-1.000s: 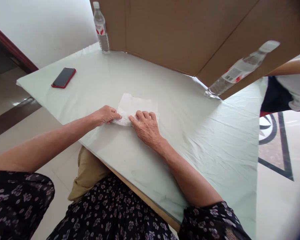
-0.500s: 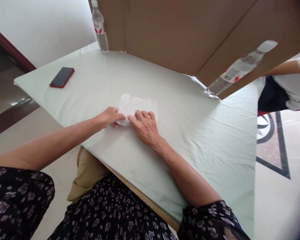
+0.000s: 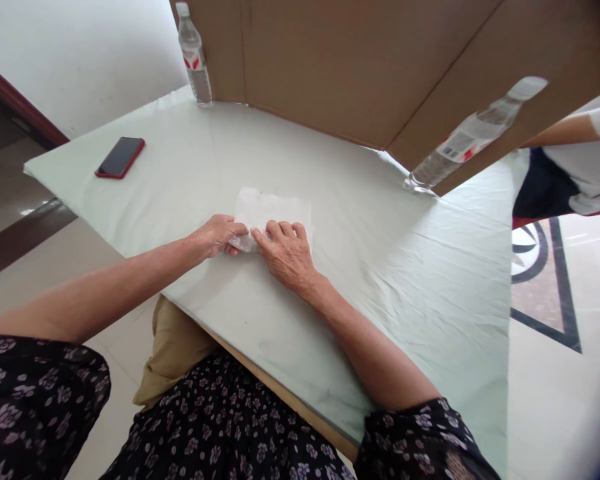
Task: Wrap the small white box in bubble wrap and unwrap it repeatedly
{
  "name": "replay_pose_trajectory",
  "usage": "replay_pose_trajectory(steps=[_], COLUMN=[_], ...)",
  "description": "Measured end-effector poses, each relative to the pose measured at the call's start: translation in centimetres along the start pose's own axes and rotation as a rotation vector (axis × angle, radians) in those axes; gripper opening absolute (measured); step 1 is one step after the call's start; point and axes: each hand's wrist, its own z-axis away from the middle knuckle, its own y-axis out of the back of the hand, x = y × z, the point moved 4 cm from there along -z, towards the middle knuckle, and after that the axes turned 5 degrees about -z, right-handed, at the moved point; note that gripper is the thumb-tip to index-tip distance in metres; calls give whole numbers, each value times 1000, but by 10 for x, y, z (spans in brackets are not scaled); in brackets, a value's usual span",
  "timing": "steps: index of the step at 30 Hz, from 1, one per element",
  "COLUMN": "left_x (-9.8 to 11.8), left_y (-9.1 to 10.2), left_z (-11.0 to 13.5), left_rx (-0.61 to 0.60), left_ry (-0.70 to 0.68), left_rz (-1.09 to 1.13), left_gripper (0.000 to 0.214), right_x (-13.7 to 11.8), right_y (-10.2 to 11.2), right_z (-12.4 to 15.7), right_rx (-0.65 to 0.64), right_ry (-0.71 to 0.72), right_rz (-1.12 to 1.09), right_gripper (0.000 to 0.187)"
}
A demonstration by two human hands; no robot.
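Observation:
A white paper napkin (image 3: 273,208) lies on the pale green tablecloth (image 3: 370,267), its near edge rolled or bunched up. My left hand (image 3: 219,235) pinches the near left corner of the napkin with closed fingers. My right hand (image 3: 284,252) rests palm down on the near edge, its fingers curled over the rolled part and pressing on it. The two hands almost touch.
A red-cased phone (image 3: 120,157) lies at the table's far left. One water bottle (image 3: 193,57) stands at the back left and another (image 3: 473,137) at the right, both against a cardboard screen (image 3: 360,67). Another person's arm (image 3: 565,130) shows at far right.
My left hand has slid a little to the right along the napkin's near edge, bunching the corner more. My right hand has stayed almost in place.

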Motion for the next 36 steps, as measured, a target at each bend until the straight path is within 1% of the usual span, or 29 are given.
replay_pose_trajectory(steps=[2,7,12,16,19,21,26,31,33,36], left_x=[1,4,9,14,17,18,21,26,29,34], left_y=[0,-1,-3,-5,-6,-6,-5,-9,-10,-10], left_z=[1,2,2,3,4,4,2,3,5,10], left_rx=[-5,-1,-1,-3,-19,-30,-35,-42,-73,-184], left_ry=[1,22,-6,-15,-20,-40,-72,-120,-144,-149], left_rz=[-1,22,67,43,22,8,-14,-61,-83,-97], left_gripper=[7,12,17,19,19,20,22,21,18,9], right_x=[0,0,-2,-2,-3,-4,-5,-1,3,10], right_y=[0,2,3,3,7,11,20,28,32,39], right_z=[0,-2,-3,-2,-1,-1,-2,-3,-4,-5], right_rx=[6,3,9,2,4,-11,-75,-119,-143,-183], right_ry=[-2,8,17,19,25,21,-6,-14,-13,-21], right_rz=[0,40,48,37,31,13,-80,-180,-248,-340], right_gripper=[39,30,32,31,33,32,21,19,18,13])
